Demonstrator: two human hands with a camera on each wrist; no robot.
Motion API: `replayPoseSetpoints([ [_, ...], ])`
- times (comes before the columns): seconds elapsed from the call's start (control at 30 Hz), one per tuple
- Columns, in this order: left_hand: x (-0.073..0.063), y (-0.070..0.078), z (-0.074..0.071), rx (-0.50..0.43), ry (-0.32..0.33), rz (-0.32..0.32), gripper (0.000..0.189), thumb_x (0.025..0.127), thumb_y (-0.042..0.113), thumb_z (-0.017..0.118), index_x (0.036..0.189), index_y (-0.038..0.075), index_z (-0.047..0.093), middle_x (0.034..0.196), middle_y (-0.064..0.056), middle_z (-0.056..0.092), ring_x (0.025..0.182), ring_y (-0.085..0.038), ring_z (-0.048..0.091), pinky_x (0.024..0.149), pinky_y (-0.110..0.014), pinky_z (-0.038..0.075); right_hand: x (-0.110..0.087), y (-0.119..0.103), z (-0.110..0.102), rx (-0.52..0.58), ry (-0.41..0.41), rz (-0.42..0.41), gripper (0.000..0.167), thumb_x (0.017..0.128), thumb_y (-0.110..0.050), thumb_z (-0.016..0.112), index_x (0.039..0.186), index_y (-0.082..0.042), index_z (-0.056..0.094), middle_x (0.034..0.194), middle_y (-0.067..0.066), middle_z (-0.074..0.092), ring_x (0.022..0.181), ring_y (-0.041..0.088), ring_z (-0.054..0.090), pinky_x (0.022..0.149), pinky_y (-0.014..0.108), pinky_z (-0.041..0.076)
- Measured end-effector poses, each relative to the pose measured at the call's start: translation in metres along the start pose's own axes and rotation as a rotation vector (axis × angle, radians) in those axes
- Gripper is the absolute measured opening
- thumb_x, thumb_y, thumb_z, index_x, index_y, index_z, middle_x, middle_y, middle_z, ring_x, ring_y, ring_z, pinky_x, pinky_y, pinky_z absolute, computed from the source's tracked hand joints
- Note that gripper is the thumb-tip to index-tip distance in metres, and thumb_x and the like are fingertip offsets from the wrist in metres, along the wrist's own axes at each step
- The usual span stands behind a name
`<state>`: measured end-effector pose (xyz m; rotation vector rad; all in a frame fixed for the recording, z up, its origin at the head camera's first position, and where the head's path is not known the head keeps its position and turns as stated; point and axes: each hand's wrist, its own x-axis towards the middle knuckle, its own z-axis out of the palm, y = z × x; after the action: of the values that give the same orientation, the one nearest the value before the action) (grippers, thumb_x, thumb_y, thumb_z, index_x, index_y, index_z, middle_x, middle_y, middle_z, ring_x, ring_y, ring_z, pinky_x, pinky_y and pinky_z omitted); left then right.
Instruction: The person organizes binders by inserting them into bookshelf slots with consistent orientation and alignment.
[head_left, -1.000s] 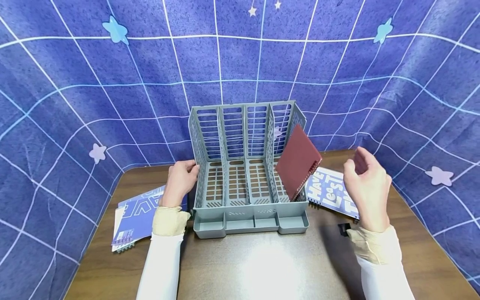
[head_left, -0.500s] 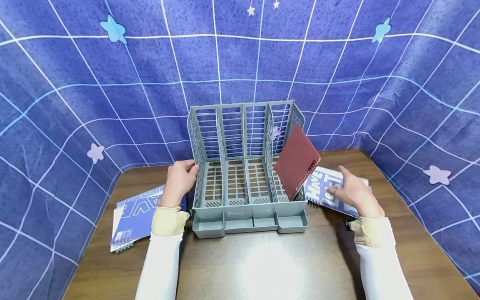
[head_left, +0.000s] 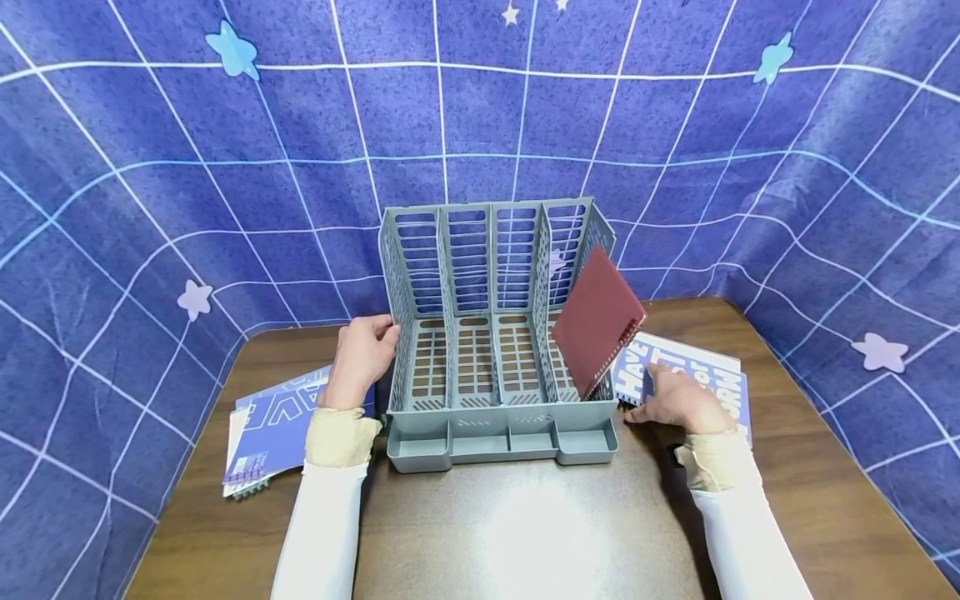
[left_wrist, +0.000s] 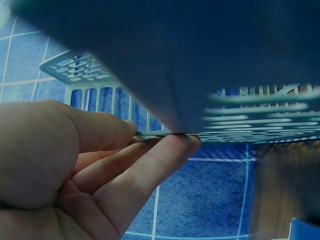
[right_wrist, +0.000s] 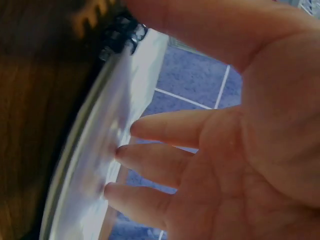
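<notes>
A grey-green file rack (head_left: pixel 492 367) with upright dividers stands mid-table. My left hand (head_left: pixel 363 354) pinches the edge of its left side panel; the left wrist view shows the thumb (left_wrist: pixel 107 131) on one side and fingers on the other. In the rightmost compartment a dark red spiral notebook (head_left: pixel 597 323) leans to the right, its coil facing front. Right of the rack lies a blue-and-white lettered spiral notebook (head_left: pixel 723 379). My right hand (head_left: pixel 686 400) is over it, fingers spread and fingertips at its cover. Its thumb (right_wrist: pixel 165 17) is by the black coil.
To the left lie several stacked notebooks, a blue one (head_left: pixel 277 429) on top, partly hidden by the left forearm. Shallow trays (head_left: pixel 495 446) run along the rack's front. A blue grid-patterned cloth (head_left: pixel 480 108) hangs behind and beside the wooden table (head_left: pixel 450 533).
My right hand has come down from the air and moved left onto the lettered notebook, its fingers reaching across the cover. The left hand keeps its hold on the rack; the red notebook stays put.
</notes>
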<state>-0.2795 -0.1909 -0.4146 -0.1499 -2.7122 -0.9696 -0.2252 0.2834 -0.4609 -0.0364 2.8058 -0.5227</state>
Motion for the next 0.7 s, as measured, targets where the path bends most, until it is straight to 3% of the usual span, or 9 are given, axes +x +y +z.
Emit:
replayPoseSetpoints([
  [0.07,0.0001,-0.0006,0.0004,0.006,0.005,0.014,0.022,0.103,0.016,0.061,0.084,0.008,0.071,0.074,-0.004,0.072,0.062,-0.022,0.057,0.061,-0.034,0.044,-0.0005,-0.0003,0.0017,-0.037,-0.006,0.006,0.1,0.073,-0.038,0.091,0.146,0.009,0.042,0.134,0.042,0.052,0.121,0.058,0.055,0.095,0.069,0.047],
  [0.13,0.0001,-0.0012,0.0007,0.012,0.013,0.025,0.023,0.102,0.016,0.062,0.082,0.008,0.069,0.071,-0.002,0.069,0.061,-0.023,0.054,0.059,-0.034,0.042,-0.0007,-0.0012,0.0029,-0.063,0.006,-0.011,0.078,0.075,-0.025,0.087,0.134,0.01,0.05,0.121,0.038,0.059,0.109,0.055,0.06,0.089,0.067,0.051],
  [0.3,0.0003,-0.0014,0.0006,0.012,0.008,0.023,0.02,0.102,0.016,0.062,0.092,0.006,0.075,0.078,-0.004,0.074,0.066,-0.025,0.057,0.063,-0.036,0.044,-0.0018,-0.0036,0.0032,-0.112,0.012,-0.031,0.037,0.072,-0.004,0.071,0.105,0.003,0.056,0.099,0.026,0.063,0.089,0.043,0.064,0.078,0.061,0.054],
  [0.57,0.0008,-0.0018,0.0006,0.002,0.006,0.022,0.019,0.103,0.017,0.061,0.1,0.006,0.077,0.086,-0.004,0.077,0.072,-0.025,0.062,0.067,-0.036,0.047,-0.0058,-0.0047,0.0002,-0.094,0.024,-0.066,0.013,0.074,-0.001,0.067,0.084,-0.004,0.06,0.08,0.013,0.06,0.076,0.031,0.057,0.071,0.051,0.053],
  [0.7,0.0002,-0.0029,0.0005,0.001,0.004,0.018,0.019,0.103,0.017,0.061,0.097,0.007,0.076,0.083,-0.005,0.076,0.07,-0.026,0.06,0.065,-0.036,0.046,-0.007,-0.0057,-0.0004,-0.094,0.058,-0.097,0.012,0.075,0.001,0.067,0.075,-0.007,0.059,0.075,0.01,0.057,0.072,0.028,0.054,0.069,0.049,0.05],
])
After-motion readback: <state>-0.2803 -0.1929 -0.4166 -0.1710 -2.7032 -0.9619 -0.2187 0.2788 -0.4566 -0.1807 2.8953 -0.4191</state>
